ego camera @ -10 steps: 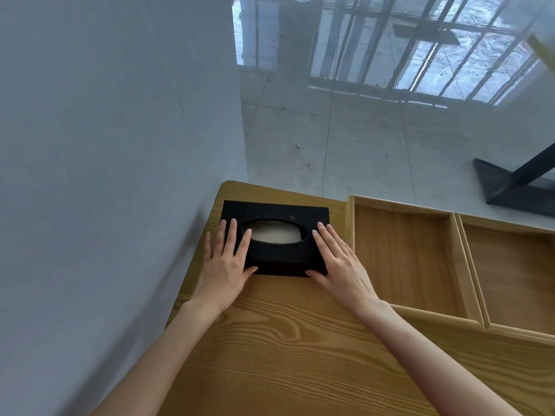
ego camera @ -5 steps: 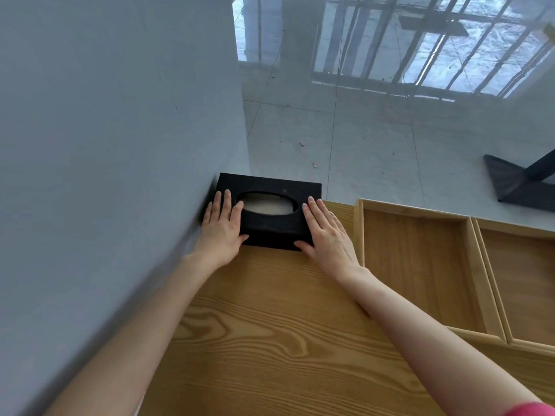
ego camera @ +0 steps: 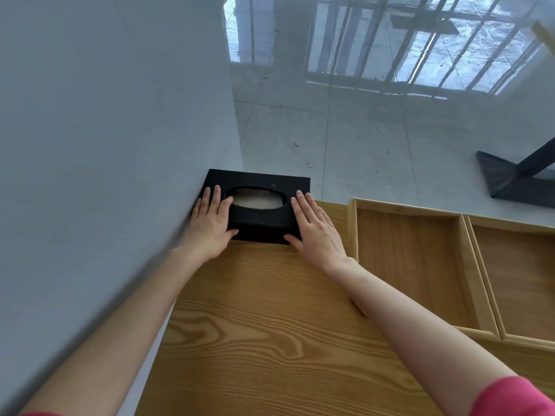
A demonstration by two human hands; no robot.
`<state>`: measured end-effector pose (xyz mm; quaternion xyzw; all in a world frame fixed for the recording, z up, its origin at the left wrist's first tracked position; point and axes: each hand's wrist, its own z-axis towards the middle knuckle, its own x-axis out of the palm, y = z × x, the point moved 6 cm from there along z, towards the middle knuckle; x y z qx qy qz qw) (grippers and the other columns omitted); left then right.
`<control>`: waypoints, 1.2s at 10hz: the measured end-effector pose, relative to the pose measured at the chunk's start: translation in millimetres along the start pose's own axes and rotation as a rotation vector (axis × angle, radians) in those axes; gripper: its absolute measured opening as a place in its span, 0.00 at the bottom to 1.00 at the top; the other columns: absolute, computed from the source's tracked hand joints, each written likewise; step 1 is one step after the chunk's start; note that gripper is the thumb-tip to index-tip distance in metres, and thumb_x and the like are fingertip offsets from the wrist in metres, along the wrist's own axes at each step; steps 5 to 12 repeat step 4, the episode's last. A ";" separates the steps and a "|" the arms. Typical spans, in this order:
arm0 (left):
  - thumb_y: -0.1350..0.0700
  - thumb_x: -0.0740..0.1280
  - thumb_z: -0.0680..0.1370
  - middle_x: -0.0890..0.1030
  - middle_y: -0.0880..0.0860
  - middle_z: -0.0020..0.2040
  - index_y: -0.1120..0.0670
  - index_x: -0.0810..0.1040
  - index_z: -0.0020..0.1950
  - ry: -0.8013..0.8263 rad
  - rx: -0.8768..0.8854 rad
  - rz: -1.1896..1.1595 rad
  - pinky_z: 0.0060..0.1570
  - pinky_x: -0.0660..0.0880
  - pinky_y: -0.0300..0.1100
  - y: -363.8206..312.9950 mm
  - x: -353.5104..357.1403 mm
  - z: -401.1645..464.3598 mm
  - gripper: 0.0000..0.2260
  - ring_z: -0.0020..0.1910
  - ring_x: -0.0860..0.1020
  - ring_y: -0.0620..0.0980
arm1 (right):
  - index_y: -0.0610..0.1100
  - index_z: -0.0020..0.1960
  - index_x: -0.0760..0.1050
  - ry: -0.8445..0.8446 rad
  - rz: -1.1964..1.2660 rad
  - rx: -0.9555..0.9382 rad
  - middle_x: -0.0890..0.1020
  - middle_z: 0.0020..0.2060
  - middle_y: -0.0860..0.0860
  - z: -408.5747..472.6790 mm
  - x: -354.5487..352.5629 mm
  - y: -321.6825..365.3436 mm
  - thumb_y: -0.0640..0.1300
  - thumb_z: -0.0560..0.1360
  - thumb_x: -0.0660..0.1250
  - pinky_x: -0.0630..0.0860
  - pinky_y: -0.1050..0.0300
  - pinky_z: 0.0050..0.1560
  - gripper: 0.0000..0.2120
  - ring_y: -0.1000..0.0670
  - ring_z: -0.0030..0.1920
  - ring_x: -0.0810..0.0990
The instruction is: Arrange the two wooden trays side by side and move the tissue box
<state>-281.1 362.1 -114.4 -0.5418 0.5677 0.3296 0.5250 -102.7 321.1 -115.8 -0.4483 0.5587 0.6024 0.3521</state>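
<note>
A black tissue box with an oval opening showing pale tissue sits at the far left corner of the wooden table, against the grey wall. My left hand lies flat on its left end, thumb on the near side. My right hand lies flat on its right end, thumb at the near corner. Both hands hold the box between them. Two empty wooden trays stand side by side to the right: the nearer one just beside my right hand, the second touching it further right.
A grey wall runs along the table's left edge. The wooden table has bare surface in front of the box. Beyond the far edge lies a tiled floor with a dark stand base at the right.
Both hands have pushed the tissue box away from me, from beside the trays' near half to the table's far left corner against the wall. The trays have not moved.
</note>
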 end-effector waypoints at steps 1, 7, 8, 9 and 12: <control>0.51 0.60 0.78 0.41 0.58 0.77 0.55 0.46 0.75 0.041 -0.028 0.036 0.75 0.43 0.50 -1.4 -1.9 -1.3 0.31 0.76 0.39 0.58 | 0.43 0.73 0.44 0.054 -0.045 0.009 0.46 0.76 0.47 0.4 -0.9 -0.1 0.49 0.76 0.60 0.44 0.51 0.75 0.34 0.48 0.75 0.43; 0.46 0.55 0.79 0.41 0.58 0.77 0.54 0.43 0.76 0.098 -0.027 0.052 0.75 0.42 0.52 -27.7 -16.3 -22.0 0.31 0.76 0.40 0.59 | 0.47 0.74 0.42 0.206 -0.062 0.057 0.45 0.76 0.48 -17.8 -15.6 1.8 0.53 0.76 0.59 0.42 0.46 0.74 0.35 0.48 0.75 0.42; 0.46 0.55 0.79 0.41 0.58 0.77 0.54 0.43 0.76 0.098 -0.027 0.052 0.75 0.42 0.52 -27.7 -16.3 -22.0 0.31 0.76 0.40 0.59 | 0.47 0.74 0.42 0.206 -0.062 0.057 0.45 0.76 0.48 -17.8 -15.6 1.8 0.53 0.76 0.59 0.42 0.46 0.74 0.35 0.48 0.75 0.42; 0.46 0.55 0.79 0.41 0.58 0.77 0.54 0.43 0.76 0.098 -0.027 0.052 0.75 0.42 0.52 -27.7 -16.3 -22.0 0.31 0.76 0.40 0.59 | 0.47 0.74 0.42 0.206 -0.062 0.057 0.45 0.76 0.48 -17.8 -15.6 1.8 0.53 0.76 0.59 0.42 0.46 0.74 0.35 0.48 0.75 0.42; 0.46 0.55 0.79 0.41 0.58 0.77 0.54 0.43 0.76 0.098 -0.027 0.052 0.75 0.42 0.52 -27.7 -16.3 -22.0 0.31 0.76 0.40 0.59 | 0.47 0.74 0.42 0.206 -0.062 0.057 0.45 0.76 0.48 -17.8 -15.6 1.8 0.53 0.76 0.59 0.42 0.46 0.74 0.35 0.48 0.75 0.42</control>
